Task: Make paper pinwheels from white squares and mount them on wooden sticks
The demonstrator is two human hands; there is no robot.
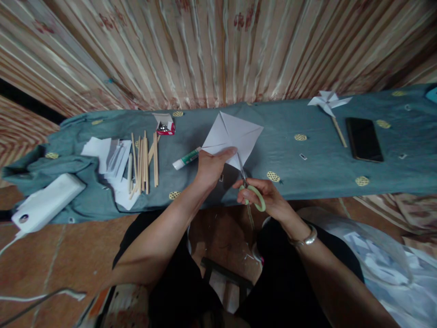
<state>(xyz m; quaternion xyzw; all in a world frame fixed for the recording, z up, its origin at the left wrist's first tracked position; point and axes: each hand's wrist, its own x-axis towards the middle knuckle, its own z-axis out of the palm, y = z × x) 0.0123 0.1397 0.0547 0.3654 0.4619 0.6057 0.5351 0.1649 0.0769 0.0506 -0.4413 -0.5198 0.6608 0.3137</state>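
Note:
A square sheet of white paper (235,130), creased and slit in from its corners, is held above the cloth by my left hand (212,165), thumb on top and fingers mostly hidden beneath. My right hand (261,193) is closed round the pale green handles of a pair of scissors (256,197). Their blades reach the near edge of the paper, by the left thumb. Just left of the paper lies a glue stick (186,159) with a green label. Farther left are several wooden sticks (145,164) and a small open red-and-white box (165,126) of shiny metal bits.
A finished paper pinwheel (329,102) on a stick lies at the right, beside a black phone (364,139). White paper pieces (114,159) and a white device (49,200) with a cable are at the left. A striped curtain (205,54) hangs behind; a plastic bag (385,259) sits lower right.

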